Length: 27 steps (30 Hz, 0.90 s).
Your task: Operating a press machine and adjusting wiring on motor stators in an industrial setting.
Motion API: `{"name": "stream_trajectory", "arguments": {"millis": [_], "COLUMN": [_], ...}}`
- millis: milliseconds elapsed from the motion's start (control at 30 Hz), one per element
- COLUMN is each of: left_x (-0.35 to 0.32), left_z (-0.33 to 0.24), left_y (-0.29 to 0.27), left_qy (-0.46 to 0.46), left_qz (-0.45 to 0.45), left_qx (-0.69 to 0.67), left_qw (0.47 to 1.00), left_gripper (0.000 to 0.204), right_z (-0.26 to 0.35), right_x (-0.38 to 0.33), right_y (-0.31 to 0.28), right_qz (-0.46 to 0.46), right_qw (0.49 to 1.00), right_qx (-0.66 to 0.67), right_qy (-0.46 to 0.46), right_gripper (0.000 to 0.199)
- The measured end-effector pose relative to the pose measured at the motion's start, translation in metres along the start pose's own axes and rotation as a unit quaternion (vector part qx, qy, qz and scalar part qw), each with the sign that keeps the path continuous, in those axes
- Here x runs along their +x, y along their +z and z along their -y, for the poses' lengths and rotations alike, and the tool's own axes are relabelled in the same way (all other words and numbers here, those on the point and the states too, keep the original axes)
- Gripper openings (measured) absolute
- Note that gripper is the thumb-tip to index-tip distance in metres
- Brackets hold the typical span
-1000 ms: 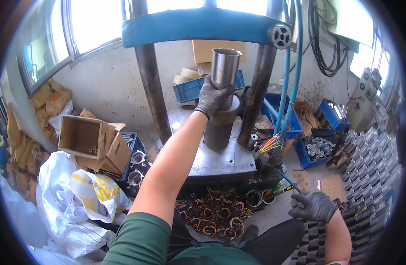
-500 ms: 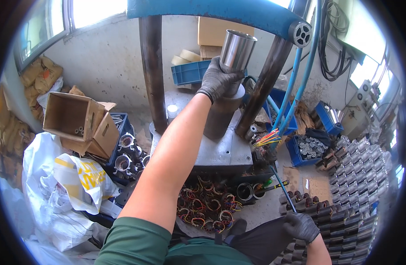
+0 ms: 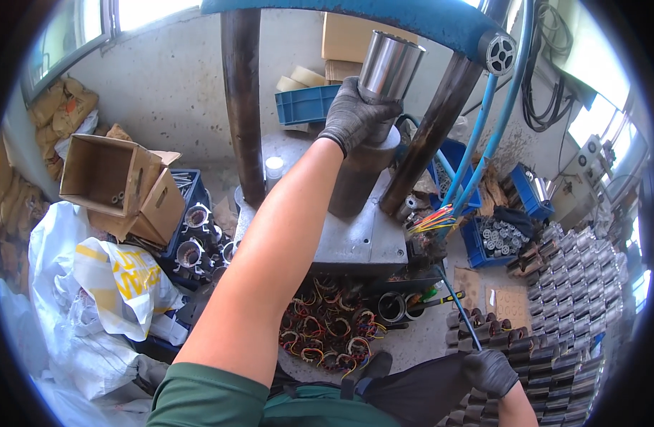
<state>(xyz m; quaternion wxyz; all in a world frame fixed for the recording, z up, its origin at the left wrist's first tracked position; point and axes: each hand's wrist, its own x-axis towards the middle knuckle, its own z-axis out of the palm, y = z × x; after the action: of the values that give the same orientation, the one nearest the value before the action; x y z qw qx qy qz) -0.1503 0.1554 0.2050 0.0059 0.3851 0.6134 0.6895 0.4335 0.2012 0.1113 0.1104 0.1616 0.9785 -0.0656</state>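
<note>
1. The shiny steel cylindrical sleeve (image 3: 388, 67) stands upright on top of a dark metal post (image 3: 361, 178), under the blue crossbeam (image 3: 384, 18) of a press, between two dark steel columns (image 3: 242, 107).
2. At the far left an open brown cardboard box (image 3: 117, 185) lies tilted on its side above white plastic sacks with yellow print (image 3: 106, 285).
3. Just right of the box, a dark crate holds wound stator cores (image 3: 191, 249).
4. The left hand (image 3: 355, 117), in a grey knit glove, reaches up from the lower edge of the view; its fingers (image 3: 341, 107) are wrapped around the lower end of the sleeve, where it meets the post.
5. The post rests on the grey steel bench (image 3: 355, 242) plate of the press.
6. Below the plate, a heap of stator cores with coloured wires (image 3: 327, 331) lies on the floor.
7. Blue hoses (image 3: 483, 135) run down beside the right column, with a bundle of coloured wires near their foot.
8. A blue plastic bin (image 3: 501, 238) of small metal parts sits further right.
9. The right hand (image 3: 492, 371), also gloved, is low at the right, its fingers curled over rows of dark cylindrical housings (image 3: 555, 313); whether it grips one I cannot tell.
</note>
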Motion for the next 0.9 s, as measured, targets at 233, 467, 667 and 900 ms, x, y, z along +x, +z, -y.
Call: {"name": "stream_trajectory", "arguments": {"millis": [233, 467, 667, 900], "left_x": [-0.001, -0.004, 0.001, 0.013], "left_z": [0.001, -0.006, -0.001, 0.025], "left_y": [-0.001, -0.002, 0.0, 0.002], "left_qy": [0.005, -0.006, -0.016, 0.024], "left_qz": [-0.01, 0.006, 0.007, 0.01], "left_qx": [-0.019, -0.01, -0.009, -0.059], "left_qw": [1.0, 1.0, 1.0, 0.998], "left_gripper": [0.094, 0.091, 0.093, 0.108], "right_z": [0.018, 0.035, 0.04, 0.042], "right_x": [0.008, 0.013, 0.015, 0.019], "right_y": [-0.017, -0.024, -0.038, -0.031], "right_qz": [0.038, -0.012, 0.011, -0.058], "right_qw": [0.999, 0.997, 0.99, 0.989], "right_qx": [-0.036, 0.013, 0.093, 0.101], "right_qy": [0.013, 0.073, 0.107, 0.086], "right_gripper": [0.019, 0.023, 0.044, 0.05]}}
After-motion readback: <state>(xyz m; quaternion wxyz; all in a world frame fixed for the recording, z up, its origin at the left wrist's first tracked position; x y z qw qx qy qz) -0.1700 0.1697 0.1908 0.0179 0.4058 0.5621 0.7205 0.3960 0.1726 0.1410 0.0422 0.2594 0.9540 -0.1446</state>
